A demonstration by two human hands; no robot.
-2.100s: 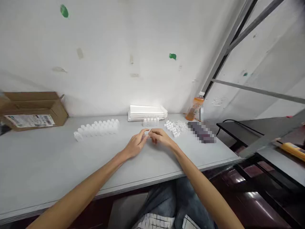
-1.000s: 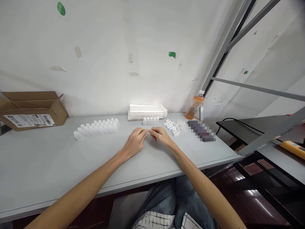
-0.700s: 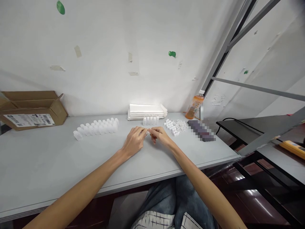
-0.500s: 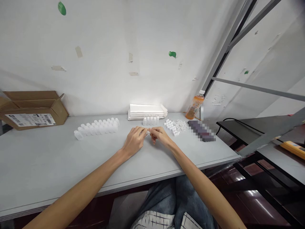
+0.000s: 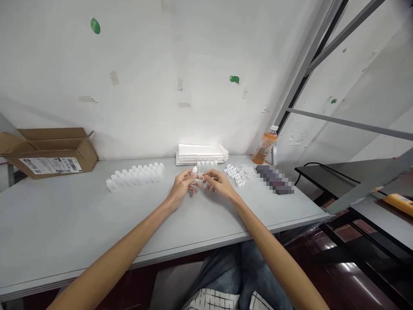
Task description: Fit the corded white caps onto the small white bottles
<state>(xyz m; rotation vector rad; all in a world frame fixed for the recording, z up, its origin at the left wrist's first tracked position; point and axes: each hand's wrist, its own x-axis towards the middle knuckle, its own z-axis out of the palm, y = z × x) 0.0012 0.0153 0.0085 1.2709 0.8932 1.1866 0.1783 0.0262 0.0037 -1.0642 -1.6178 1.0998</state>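
My left hand is closed around a small white plastic bottle, whose top shows above the thumb and fingers. My right hand is just to its right, thumb and fingertips drawn together close to the bottle; a small white piece may be between them, but I cannot make it out. Behind the hands stands a short row of small white bottles with thin tips. Right of them lie many small white caps beside a pile of thin white pieces. To the left, translucent white bottles stand in rows.
A stack of flat white trays or boxes rests against the wall. An open cardboard box is at the far left of the grey table. Toward the right are an orange drink bottle, a blurred dark object and a metal frame.
My hands have turned and parted slightly. The bottle's top now shows upright in my left hand, where fingers mostly covered it before. The view has shifted a little.
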